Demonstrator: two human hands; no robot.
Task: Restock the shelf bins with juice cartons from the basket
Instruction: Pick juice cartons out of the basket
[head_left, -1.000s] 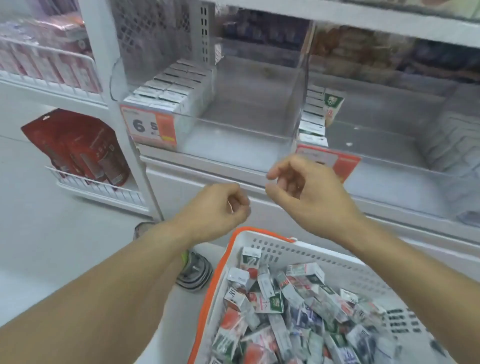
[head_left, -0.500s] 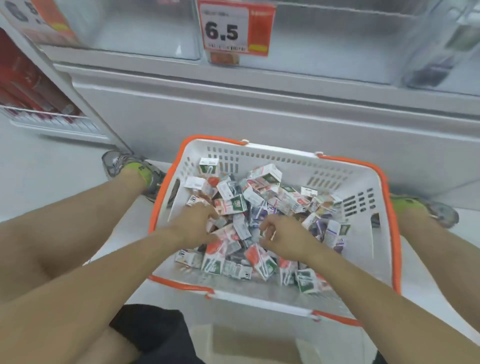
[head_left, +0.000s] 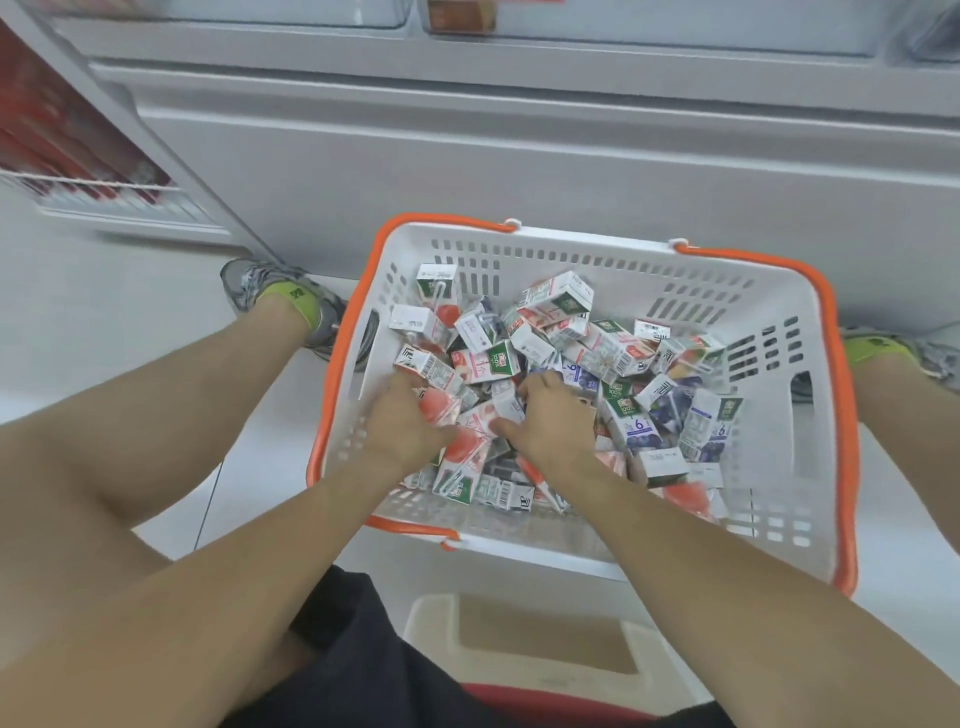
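Now we are at the picking step: both hands are down in the white slotted plastic basket with orange rim, among the heap of small juice cartons. Our left hand curls round a red-and-white carton; our right hand has fingers bent into the pile, though whether it has a carton we cannot tell. Next, we judge, comes lifting a handful to the clear shelf bins above.

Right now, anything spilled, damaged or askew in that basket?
Nothing spilled or visibly damaged. The juice cartons lie jumbled at all angles inside the basket, none over its rim. Both hands, left hand and right hand, are down among them.
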